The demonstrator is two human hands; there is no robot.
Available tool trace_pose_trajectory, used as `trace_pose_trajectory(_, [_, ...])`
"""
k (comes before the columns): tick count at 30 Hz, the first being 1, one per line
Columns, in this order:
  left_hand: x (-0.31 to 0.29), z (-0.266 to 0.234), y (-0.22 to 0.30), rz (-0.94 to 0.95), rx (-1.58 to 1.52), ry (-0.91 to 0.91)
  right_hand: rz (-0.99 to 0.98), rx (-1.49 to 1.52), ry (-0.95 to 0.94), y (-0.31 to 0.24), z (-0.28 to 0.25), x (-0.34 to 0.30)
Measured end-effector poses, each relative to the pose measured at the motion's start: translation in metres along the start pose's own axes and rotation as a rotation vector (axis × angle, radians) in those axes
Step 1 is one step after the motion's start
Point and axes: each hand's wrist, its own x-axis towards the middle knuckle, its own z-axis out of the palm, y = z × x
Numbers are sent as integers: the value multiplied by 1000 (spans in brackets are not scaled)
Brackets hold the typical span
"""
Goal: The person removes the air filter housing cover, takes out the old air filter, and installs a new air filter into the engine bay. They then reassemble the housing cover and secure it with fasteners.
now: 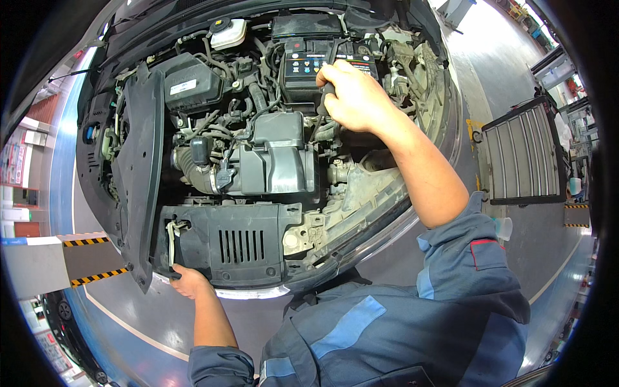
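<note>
My right hand (353, 97) is closed around a dark-handled tool (325, 98) beside the black car battery (303, 77). A thin dark shaft seems to run down from the handle toward the engine; its tip is hidden. At the front of the engine bay, my left hand (189, 282) grips the lower edge of a black plastic panel (242, 245) with vent slots, part of its fingers out of sight. Just above that hand stands a pale latch-like metal part (172, 238). Between the hands lies the black engine cover (277, 155).
A long black trim panel (142, 142) lies lengthwise across the bay's left side. Behind are a black air filter box (187, 84) and a white fluid reservoir (229, 33). A drawered tool cabinet (523, 155) stands at the right, a striped lift base (39, 266) at the left.
</note>
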Motion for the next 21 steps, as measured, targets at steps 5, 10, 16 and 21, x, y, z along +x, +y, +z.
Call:
trace_pose_trajectory(5, [-3, -4, 2, -4, -3, -22, 12, -5, -5, -1, -2, 0])
trace_pose_trajectory(10, [-4, -4, 3, -4, 2, -12, 8, 4, -7, 1, -2, 0])
trace_pose_trajectory(16, [-2, -3, 2, 1, 0, -6, 1, -22, 5, 2, -2, -1])
trace_pose_trajectory(21, [-4, -5, 3, 3, -10, -18, -30, -30, -29, -5, -4, -1])
